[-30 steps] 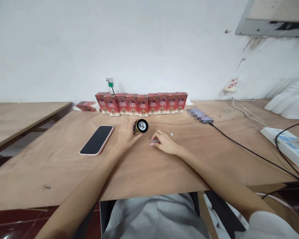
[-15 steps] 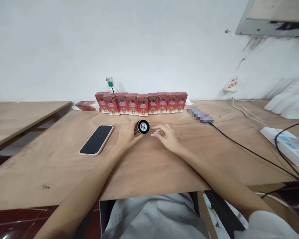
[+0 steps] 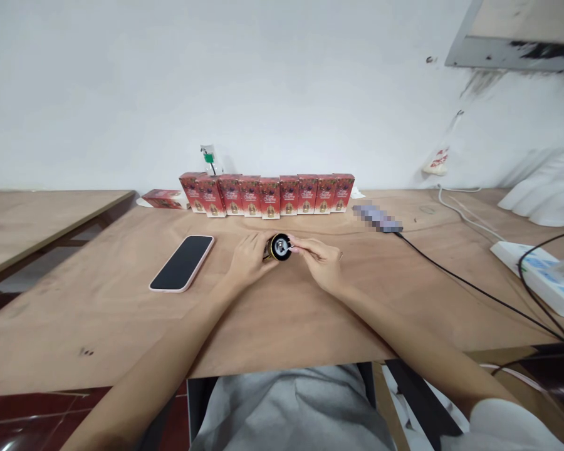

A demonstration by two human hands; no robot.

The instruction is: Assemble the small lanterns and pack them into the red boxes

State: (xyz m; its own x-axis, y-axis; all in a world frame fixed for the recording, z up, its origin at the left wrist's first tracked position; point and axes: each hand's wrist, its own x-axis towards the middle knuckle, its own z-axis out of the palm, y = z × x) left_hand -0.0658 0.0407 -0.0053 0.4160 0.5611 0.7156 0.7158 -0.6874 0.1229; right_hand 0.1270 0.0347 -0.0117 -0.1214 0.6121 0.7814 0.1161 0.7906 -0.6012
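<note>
My left hand (image 3: 249, 257) is closed around a small black and gold cylinder (image 3: 279, 247), with its open end facing me. My right hand (image 3: 320, 258) pinches a small silvery piece at the mouth of that cylinder; what the piece is I cannot make out. Both hands rest on the wooden table (image 3: 282, 313) in front of a row of red boxes (image 3: 269, 195).
A phone with a pink case (image 3: 182, 264) lies face up to the left. A black cable (image 3: 470, 285) runs rightwards from a blurred device (image 3: 376, 217). A white power strip (image 3: 540, 275) sits at the right edge. A second wooden table (image 3: 37, 216) stands on the left.
My right hand lifted off the table and came left to the cylinder's mouth, fingers closing into a pinch. The cylinder shifted slightly right in my left hand.
</note>
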